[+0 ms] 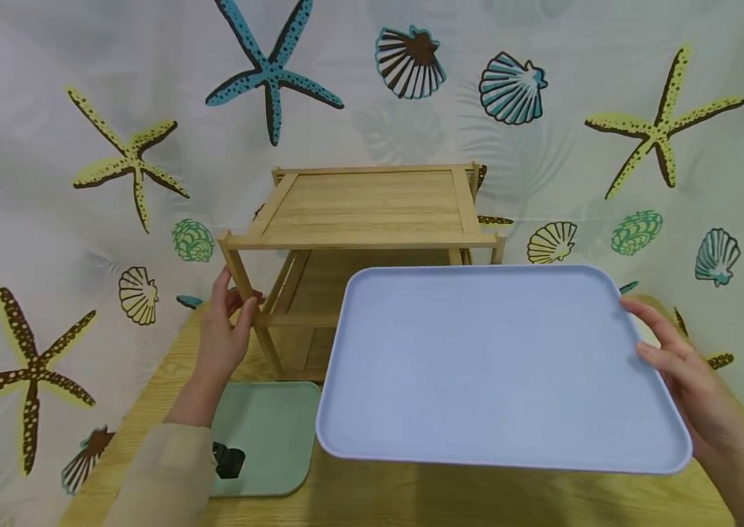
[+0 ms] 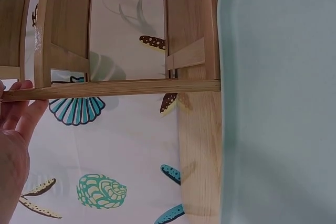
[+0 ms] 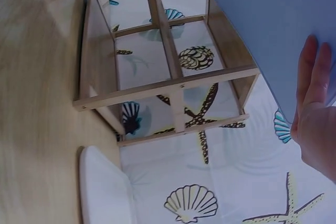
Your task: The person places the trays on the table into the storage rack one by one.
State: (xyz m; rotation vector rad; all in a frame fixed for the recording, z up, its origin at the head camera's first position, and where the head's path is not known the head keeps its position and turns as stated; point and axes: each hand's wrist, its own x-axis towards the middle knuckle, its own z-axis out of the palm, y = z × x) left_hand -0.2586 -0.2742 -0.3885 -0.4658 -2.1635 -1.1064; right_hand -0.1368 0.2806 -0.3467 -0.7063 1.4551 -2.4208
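Observation:
A light blue rectangular tray [image 1: 497,366] with a raised rim hangs tilted above the table, its wide inner face toward me. My right hand [image 1: 694,380] grips it by the right edge, with the fingers behind or on the rim. A wooden three-level shelf rack [image 1: 372,205] stands behind the tray, which hides part of its lower levels. Around the rack's front left post, just below the top shelf, my left hand [image 1: 223,329] holds with thumb and fingers. The left wrist view shows the same hand [image 2: 18,135] pinching the post [image 2: 126,87].
A pale green tray [image 1: 266,439] lies on the wooden table [image 1: 372,498], in front of the rack's left side and under my left forearm. In the right wrist view a white tray [image 3: 105,187] rests on the table beside the rack. A shell-and-starfish patterned curtain [image 1: 345,124] surrounds the table.

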